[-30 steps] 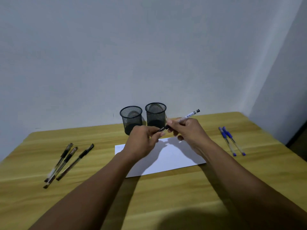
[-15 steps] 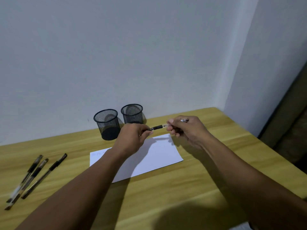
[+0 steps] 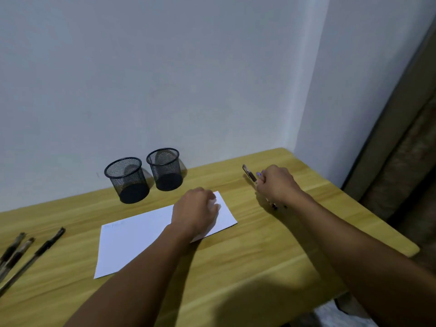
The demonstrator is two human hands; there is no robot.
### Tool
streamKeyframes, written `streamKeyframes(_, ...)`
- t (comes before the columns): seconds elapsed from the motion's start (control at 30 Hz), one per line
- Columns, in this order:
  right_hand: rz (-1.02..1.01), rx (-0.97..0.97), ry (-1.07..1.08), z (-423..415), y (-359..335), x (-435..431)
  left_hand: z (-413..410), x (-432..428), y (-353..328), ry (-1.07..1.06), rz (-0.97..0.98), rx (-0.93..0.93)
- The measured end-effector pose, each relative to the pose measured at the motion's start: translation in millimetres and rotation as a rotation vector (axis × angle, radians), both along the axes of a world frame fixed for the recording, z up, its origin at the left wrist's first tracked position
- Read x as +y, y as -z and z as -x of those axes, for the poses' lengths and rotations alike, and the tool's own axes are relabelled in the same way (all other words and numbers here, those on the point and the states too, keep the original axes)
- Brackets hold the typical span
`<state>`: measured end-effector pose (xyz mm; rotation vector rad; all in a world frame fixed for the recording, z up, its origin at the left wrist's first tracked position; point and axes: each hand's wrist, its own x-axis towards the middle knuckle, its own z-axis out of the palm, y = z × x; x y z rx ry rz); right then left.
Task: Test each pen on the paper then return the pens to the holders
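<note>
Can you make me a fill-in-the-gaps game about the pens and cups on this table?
1. The left hand rests on the white ____.
2. The right hand holds a ____ in its closed grip.
3. ____ black mesh holders stand by the wall.
4. Three black pens lie on the table's ____ side.

Missing words: paper; pen; Two; left

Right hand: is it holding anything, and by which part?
The right hand is closed around a pen, gripping its middle; the dark upper end sticks out. The left hand rests on the paper.
</note>
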<state>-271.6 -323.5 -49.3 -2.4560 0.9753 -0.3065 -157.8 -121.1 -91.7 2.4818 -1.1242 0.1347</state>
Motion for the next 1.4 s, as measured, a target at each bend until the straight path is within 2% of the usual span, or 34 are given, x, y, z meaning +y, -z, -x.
streamKeyframes(0.1,0.08,0.07,0.068,-5.7,5.3,7.8,3.1,1.1,6.4,-0.005,-0.026,-0.007)
streamKeyframes(0.27,0.14,0.136,0.05,-8.6,17.9,18.3,5.9,2.2,7.7,-0.003,-0.024,0.003)
streamKeyframes(0.5,0.13,0.105,0.073,-5.5,15.4,19.9,5.6,6.4,7.7,0.022,0.013,0.026)
streamKeyframes(0.63,0.139,0.019,0.051,-19.4,-4.0,29.0,-0.1,20.1,1.2,0.032,0.065,0.027)
streamKeyframes(0.73,0.117,-0.051,-0.062,-46.3,-17.6,55.6,-11.4,43.5,-5.3,0.015,0.088,0.014)
streamKeyframes(0.83,0.06,-0.098,-0.261,-77.7,-18.2,105.6,-24.4,85.1,-9.1,-0.067,0.106,-0.027)
streamKeyframes(1.0,-0.012,-0.109,-0.6,-125.6,0.6,208.0,-46.7,187.7,-12.4,-0.311,0.069,-0.079)
streamKeyframes(1.1,0.016,-0.097,-0.753,-147.2,12.6,264.7,-51.7,250.7,-14.4,-0.499,0.058,-0.114)
streamKeyframes(1.27,0.074,-0.076,-0.909,-170.1,28.1,329.8,-57.1,319.4,-9.2,-0.763,-0.091,-0.147)
streamKeyframes(1.4,0.103,-0.067,-0.963,-179.1,36.8,346.8,-58.1,329.1,-3.8,-0.776,-0.177,-0.147)
